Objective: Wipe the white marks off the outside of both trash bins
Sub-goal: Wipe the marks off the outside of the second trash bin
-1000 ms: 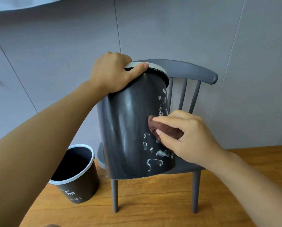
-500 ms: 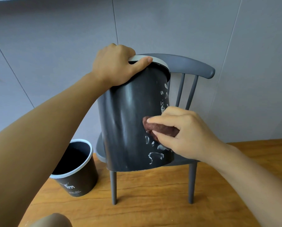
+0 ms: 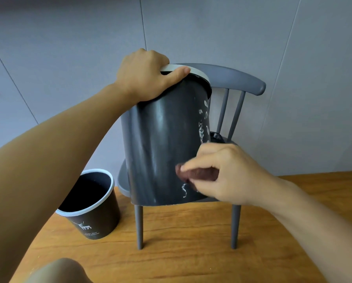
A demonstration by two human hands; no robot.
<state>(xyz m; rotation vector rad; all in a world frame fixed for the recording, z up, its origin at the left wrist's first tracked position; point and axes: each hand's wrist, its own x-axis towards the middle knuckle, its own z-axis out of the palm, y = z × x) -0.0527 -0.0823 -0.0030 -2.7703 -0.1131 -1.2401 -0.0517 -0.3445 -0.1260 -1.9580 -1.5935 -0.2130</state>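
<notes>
Left hand (image 3: 145, 75) grips the white rim of the tall dark-grey plastic trash bin (image 3: 162, 148), tilted on the grey spindle-back chair (image 3: 235, 78). Right hand (image 3: 222, 172) fingers pinch a brown cloth (image 3: 195, 173) against its side; white marks (image 3: 202, 123) streak the right flank. A second black white-rimmed bin (image 3: 91, 209) stands on the wooden floor (image 3: 191, 252).

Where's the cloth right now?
In the head view, the right hand presses the brown cloth against the held bin's lower right side, just above a white squiggle.

grey chair (image 3: 242, 77) on wooden floor (image 3: 191, 252)
</notes>
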